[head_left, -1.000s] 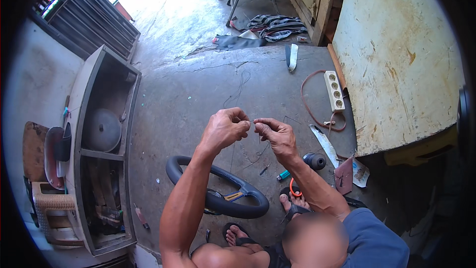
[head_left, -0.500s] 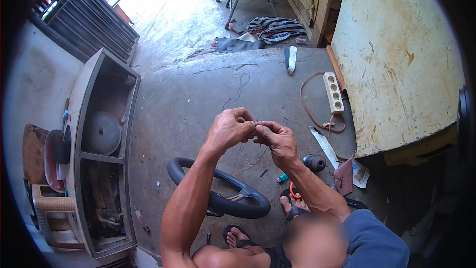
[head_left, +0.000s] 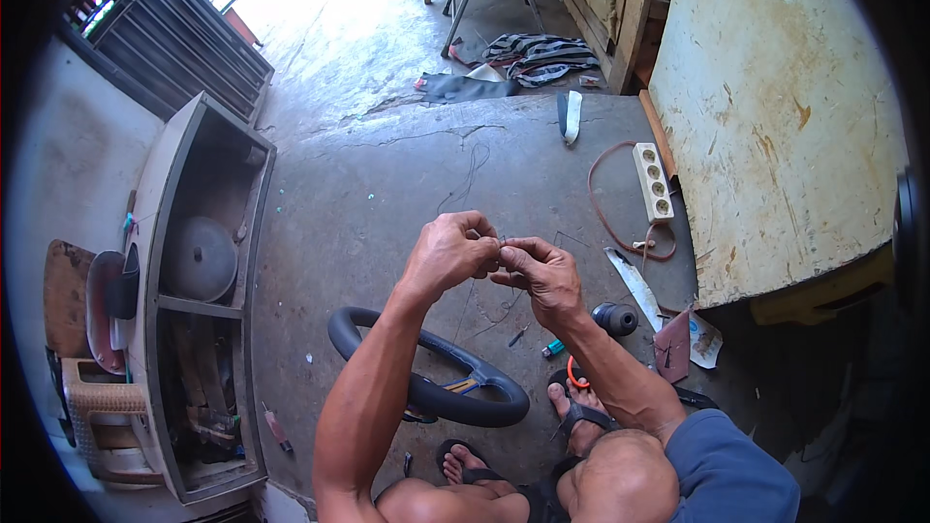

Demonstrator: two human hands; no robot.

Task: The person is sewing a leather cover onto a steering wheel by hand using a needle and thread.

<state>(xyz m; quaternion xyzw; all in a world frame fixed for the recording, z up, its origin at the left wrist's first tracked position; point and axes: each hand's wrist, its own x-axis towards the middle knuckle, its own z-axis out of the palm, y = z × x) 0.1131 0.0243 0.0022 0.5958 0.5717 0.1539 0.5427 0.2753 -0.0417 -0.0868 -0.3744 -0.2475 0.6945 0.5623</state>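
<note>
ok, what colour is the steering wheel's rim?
Black; the steering wheel's rim shows best in the head view.

The floor (head_left: 339,194) is grey, worn concrete with cracks running across it. The wheel (head_left: 475,409) lies on it, with a small tool (head_left: 519,335) and a teal lighter (head_left: 552,349) just beyond. Loose thread (head_left: 472,174) trails over the concrete. To the right are a black spool (head_left: 614,318), a pale scrap (head_left: 635,284), a reddish flap (head_left: 670,344) and a 4-socket power strip (head_left: 653,184), its brown cord (head_left: 593,196) looped beside it. Farther off lie 1 black-and-white strap (head_left: 570,118), a striped cloth (head_left: 541,58) and a dark cloth (head_left: 465,87).
</note>
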